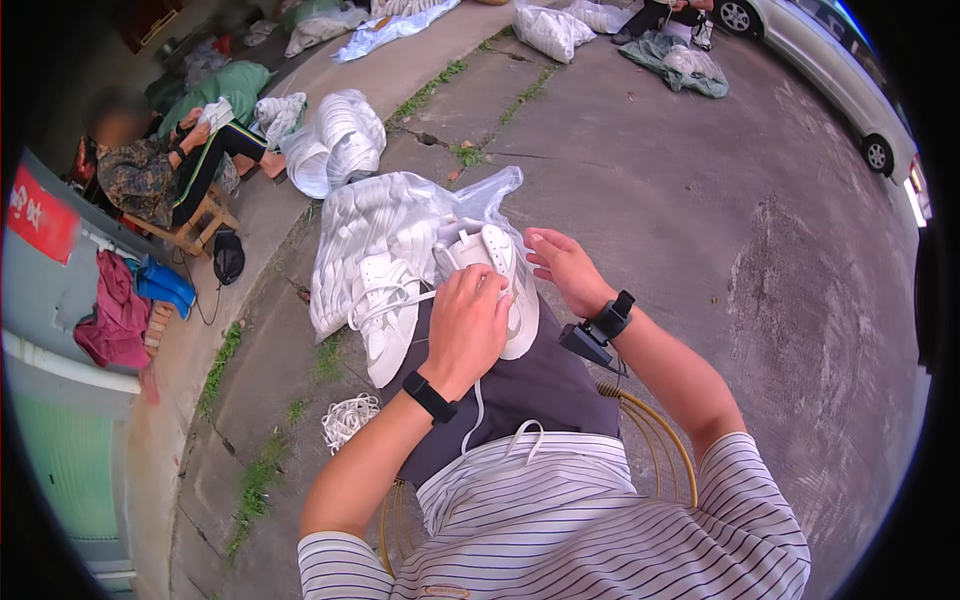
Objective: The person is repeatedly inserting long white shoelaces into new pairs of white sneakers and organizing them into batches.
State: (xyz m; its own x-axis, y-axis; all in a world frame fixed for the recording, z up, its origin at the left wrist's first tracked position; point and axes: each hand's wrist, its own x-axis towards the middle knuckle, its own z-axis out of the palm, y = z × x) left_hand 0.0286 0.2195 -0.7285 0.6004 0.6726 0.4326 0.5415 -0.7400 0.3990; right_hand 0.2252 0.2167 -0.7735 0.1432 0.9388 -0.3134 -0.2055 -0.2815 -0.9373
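Observation:
Two white sneakers lie across my lap, a left-hand one [388, 318] with loose laces and a right-hand one [522, 310]. Over the inner side of the right-hand sneaker, my left hand [468, 325] has its fingers bent together. A white shoelace [477, 405] hangs from beneath that hand, and its fingertips are partly hidden. My right hand [568, 270] is beside the toe end of the same sneaker, palm inward, fingers apart and holding nothing. Just beyond my knees, a clear plastic bag [350, 235] full of white shoes touches the sneakers.
A bundle of white laces [350, 422] lies on the ground left of my lap. Farther left another person [150, 165] sits on a wooden stool [207, 215]. A second filled bag [350, 130] stands ahead; a silver car [830, 60] is parked far right.

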